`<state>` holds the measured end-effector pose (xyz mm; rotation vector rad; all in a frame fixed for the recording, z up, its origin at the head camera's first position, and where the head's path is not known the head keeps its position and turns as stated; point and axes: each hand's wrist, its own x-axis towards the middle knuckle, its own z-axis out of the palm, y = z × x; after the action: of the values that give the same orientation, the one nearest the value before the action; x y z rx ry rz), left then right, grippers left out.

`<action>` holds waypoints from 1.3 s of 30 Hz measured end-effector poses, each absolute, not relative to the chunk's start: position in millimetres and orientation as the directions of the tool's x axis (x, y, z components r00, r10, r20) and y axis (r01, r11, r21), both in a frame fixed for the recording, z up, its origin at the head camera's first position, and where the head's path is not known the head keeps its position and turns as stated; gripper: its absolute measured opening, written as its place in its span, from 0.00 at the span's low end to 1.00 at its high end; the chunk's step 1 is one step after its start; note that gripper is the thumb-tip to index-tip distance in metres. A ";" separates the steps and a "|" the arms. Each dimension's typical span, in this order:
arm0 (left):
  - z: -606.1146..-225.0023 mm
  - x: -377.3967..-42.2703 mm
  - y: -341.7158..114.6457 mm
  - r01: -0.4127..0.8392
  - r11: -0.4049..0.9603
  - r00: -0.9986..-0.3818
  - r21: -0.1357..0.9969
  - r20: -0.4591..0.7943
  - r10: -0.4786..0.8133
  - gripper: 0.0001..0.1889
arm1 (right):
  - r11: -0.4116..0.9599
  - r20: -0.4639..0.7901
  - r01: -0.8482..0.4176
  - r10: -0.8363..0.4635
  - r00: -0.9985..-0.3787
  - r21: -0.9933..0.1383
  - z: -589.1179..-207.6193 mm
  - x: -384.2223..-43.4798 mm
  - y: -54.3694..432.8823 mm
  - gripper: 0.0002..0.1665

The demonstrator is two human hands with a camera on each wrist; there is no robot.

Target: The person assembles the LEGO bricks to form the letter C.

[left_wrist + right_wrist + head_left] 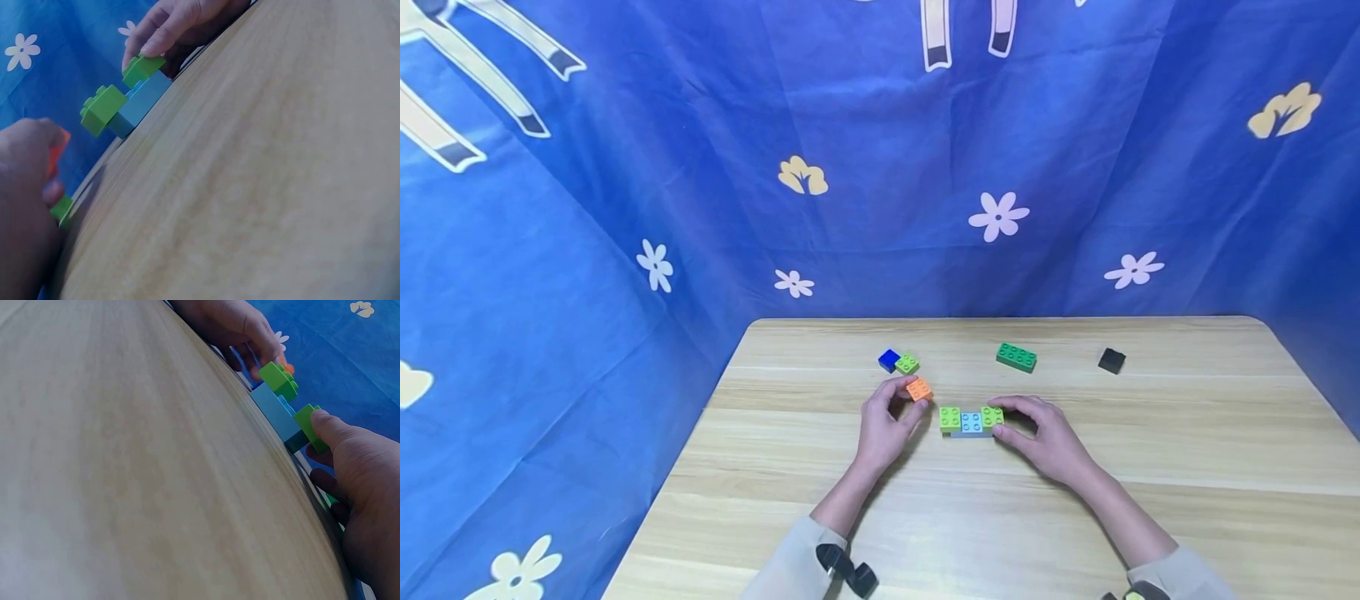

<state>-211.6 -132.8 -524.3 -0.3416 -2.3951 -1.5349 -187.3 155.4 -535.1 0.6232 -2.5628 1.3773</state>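
An orange toy brick is pinched between thumb and fingers of my left hand. To its right stands a small assembly: a light blue brick at the bottom with a lime green brick on its left end and another lime brick on its right end. My right hand pinches that right lime brick, thumb at the near side and fingers behind. In the right wrist view the lime bricks overhang the ends of the light blue brick, whose studs show between them.
Behind my left hand lie a dark blue brick and a loose lime brick, side by side. A green brick lies farther back in the middle, a black brick to the right. A blue patterned cloth hangs behind the wooden table.
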 end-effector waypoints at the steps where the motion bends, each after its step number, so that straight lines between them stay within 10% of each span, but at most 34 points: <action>1: -523.8 -211.3 -132.7 0.359 0.385 -0.930 0.850 0.362 0.067 0.21 | 0.487 0.336 -0.436 -0.281 -0.899 -0.757 -535.1 -187.4 155.4 0.24; 11: -523.6 -206.3 -131.0 0.489 0.220 -0.861 0.844 0.425 0.280 0.21 | 0.487 0.330 -0.430 -0.281 -0.901 -0.760 -535.0 -187.8 155.8 0.24; 39: -524.5 -207.3 -130.0 0.512 0.289 -0.825 0.809 0.370 0.426 0.24 | 0.488 0.312 -0.416 -0.283 -0.907 -0.767 -532.9 -187.3 156.2 0.24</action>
<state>-207.3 -130.0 -524.5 -0.8960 -2.4544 -1.5908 -187.3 156.2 -532.9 0.6111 -2.5832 1.3923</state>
